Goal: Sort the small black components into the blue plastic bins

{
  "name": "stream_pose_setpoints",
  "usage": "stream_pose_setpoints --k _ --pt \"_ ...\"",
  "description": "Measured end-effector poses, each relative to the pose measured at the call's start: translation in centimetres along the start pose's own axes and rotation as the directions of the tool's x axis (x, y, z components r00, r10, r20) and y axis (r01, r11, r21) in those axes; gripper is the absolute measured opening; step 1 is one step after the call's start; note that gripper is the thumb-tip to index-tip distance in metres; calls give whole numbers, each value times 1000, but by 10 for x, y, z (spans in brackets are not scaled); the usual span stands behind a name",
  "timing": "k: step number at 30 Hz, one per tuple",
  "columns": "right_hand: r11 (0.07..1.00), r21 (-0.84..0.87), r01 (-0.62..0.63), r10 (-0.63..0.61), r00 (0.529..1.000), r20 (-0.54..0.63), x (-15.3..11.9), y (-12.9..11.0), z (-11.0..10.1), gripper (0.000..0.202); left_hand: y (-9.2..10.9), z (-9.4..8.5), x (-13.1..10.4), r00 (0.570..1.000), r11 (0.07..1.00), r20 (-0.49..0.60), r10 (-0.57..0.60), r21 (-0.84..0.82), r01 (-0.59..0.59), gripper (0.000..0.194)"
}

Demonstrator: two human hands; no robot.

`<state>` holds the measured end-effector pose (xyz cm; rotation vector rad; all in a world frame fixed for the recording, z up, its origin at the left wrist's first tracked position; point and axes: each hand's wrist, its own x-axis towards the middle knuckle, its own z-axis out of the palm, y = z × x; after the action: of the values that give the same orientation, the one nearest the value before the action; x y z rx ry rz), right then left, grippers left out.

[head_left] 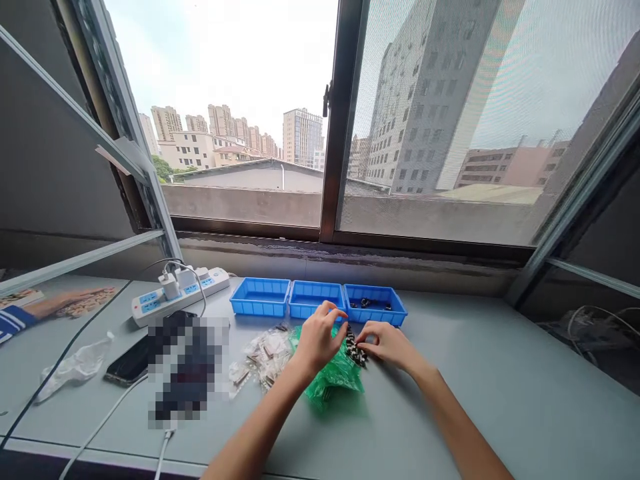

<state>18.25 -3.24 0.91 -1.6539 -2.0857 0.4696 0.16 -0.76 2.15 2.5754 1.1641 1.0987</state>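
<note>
My left hand is raised over a green plastic bag, its thumb and forefinger curved toward each other with a gap between the tips. At the right side of the bag lies a pile of small black parts. My right hand touches the pile's right edge with its fingertips pinched; whatever they hold is too small to make out. Small clear packets are heaped left of the bag. Behind stand three blue bins; the right bin holds a few black pieces.
The left bin and middle bin stand in front of the window. At the left are a power strip, a black phone, cables, a crumpled clear bag and another person's hand.
</note>
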Motion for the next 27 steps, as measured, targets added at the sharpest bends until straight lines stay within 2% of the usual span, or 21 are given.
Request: stream_pose_setpoints --k 9,17,27 --pt "996 -62 -64 61 997 -43 -2 3 -8 15 1 -1 0 1000 1000 8 5 11 -5 12" --pt "998 -54 -26 19 991 -131 0 -2 -8 25 3 -3 1 1000 1000 10 4 10 -4 12" --pt "998 -59 -32 24 990 -136 -1 -1 -7 16 2 -2 1 1000 1000 6 5 28 -5 12"
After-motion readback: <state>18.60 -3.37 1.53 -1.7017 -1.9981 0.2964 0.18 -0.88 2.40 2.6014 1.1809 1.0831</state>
